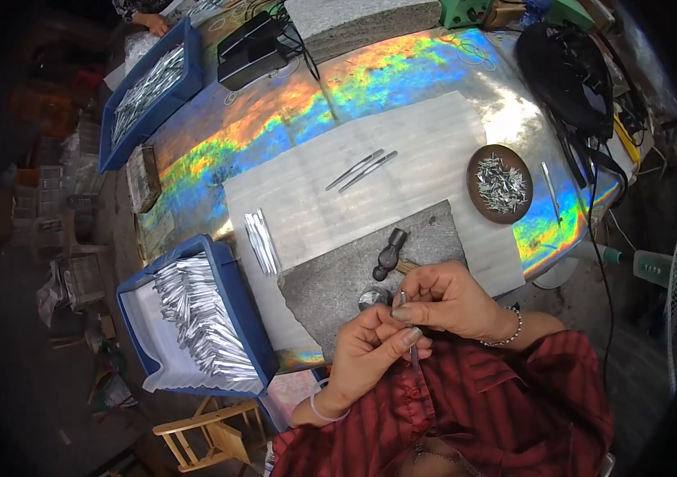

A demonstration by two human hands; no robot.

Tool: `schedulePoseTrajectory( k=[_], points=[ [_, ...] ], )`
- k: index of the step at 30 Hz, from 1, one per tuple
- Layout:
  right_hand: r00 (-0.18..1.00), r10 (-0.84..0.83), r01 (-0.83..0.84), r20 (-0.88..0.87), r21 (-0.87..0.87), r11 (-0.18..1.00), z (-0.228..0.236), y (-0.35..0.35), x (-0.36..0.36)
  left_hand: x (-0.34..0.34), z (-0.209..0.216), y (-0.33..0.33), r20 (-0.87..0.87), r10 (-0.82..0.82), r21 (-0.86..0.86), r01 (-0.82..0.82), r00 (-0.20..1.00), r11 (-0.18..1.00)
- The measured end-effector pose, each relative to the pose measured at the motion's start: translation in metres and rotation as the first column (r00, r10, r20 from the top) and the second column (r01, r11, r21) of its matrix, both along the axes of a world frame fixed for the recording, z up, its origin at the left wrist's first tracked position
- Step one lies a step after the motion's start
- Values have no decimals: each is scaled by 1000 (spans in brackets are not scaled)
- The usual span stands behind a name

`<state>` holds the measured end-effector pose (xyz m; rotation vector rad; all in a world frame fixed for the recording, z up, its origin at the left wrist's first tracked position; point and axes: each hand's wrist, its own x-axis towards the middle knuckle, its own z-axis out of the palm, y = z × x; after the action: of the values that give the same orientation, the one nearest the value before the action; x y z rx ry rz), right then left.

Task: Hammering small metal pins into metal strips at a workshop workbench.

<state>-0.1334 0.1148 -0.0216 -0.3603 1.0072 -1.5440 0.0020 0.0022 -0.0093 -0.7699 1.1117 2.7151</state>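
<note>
Close in front of my chest, my left hand (pixel 372 350) and my right hand (pixel 446 300) meet around slim metal tweezers (pixel 414 359). My left fingers grip the shaft, whose lower part hangs below them. At the upper end my right thumb and fingers are pinched together; whether a small part sits between them is hidden. Just beyond the hands, a dark hammer head (pixel 389 254) and a round metal block (pixel 373 298) rest on a grey slab (pixel 330 278). Two pairs of tweezers (pixel 361 170) lie farther off on a white sheet (pixel 291 183).
A blue tray (pixel 255 334) full of metal tweezers stands at the left, another blue tray (pixel 187 83) at the far left. Several strips (pixel 261 242) lie beside the slab. At the right are a brown bowl (pixel 475 187) of small metal pins and a pen-like tool (pixel 551 192).
</note>
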Motion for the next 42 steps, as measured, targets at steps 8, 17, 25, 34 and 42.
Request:
schedulePoseTrajectory(
  k=[8, 17, 25, 34, 42],
  points=[
    [999, -42, 40, -20, -68, 997, 2, -1, 4, 4, 2, 3, -87, -16, 10, 17, 996, 1000],
    [999, 35, -36, -36, -17, 999, 5, 2, 3, 10, -1, 5, -92, -39, 7, 40, 995, 999],
    [996, -2, -3, -90, -48, 999, 1, -3, 9, 10, 2, 1, -133, -2, 152, 23, 991, 988],
    [979, 85, -96, 184, 54, 994, 15, -8, 13, 20, 7, 0, -139, 24, -52, -32, 990, 998],
    [999, 22, -20, -30, 61, 998, 14, -16, 23, 30, -2, -3, -140, -7, 37, 12, 990, 999]
  ],
)
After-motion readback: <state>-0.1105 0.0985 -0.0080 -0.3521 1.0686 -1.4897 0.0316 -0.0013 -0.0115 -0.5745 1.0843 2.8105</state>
